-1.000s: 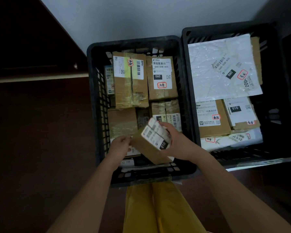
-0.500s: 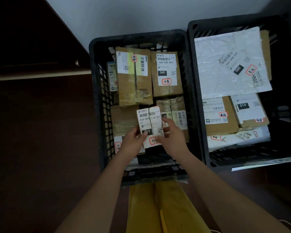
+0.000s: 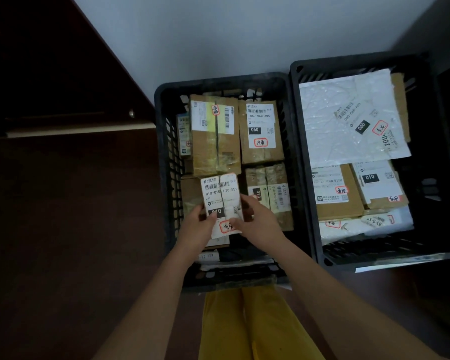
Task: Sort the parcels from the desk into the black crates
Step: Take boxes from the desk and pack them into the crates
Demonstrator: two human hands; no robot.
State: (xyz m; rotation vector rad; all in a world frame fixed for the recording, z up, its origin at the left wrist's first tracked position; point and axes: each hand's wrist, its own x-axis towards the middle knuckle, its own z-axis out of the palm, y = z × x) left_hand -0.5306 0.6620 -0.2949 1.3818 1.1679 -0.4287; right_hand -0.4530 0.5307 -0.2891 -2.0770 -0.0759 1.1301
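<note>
A small cardboard parcel with a white 010 label [image 3: 222, 201] lies label-up inside the left black crate [image 3: 164, 162], over other boxes near its front. My left hand [image 3: 196, 229] holds its near left edge, thumb on the label. My right hand [image 3: 257, 222] holds its right side, thumb on the label's lower part. The left crate also holds several brown boxes, among them a 060 box [image 3: 261, 131]. The right black crate [image 3: 435, 162] holds a white plastic mailer [image 3: 348, 120] and 010 boxes [image 3: 374, 183].
Both crates stand side by side on a dark reddish floor against a pale wall [image 3: 218, 35]. Dark wooden furniture [image 3: 50, 74] fills the left. Yellow trouser legs [image 3: 247, 323] show below the left crate's front rim.
The parcel was turned label-up and lowered from a tilted hold into the left crate. Both hands moved forward with it and stay on it.
</note>
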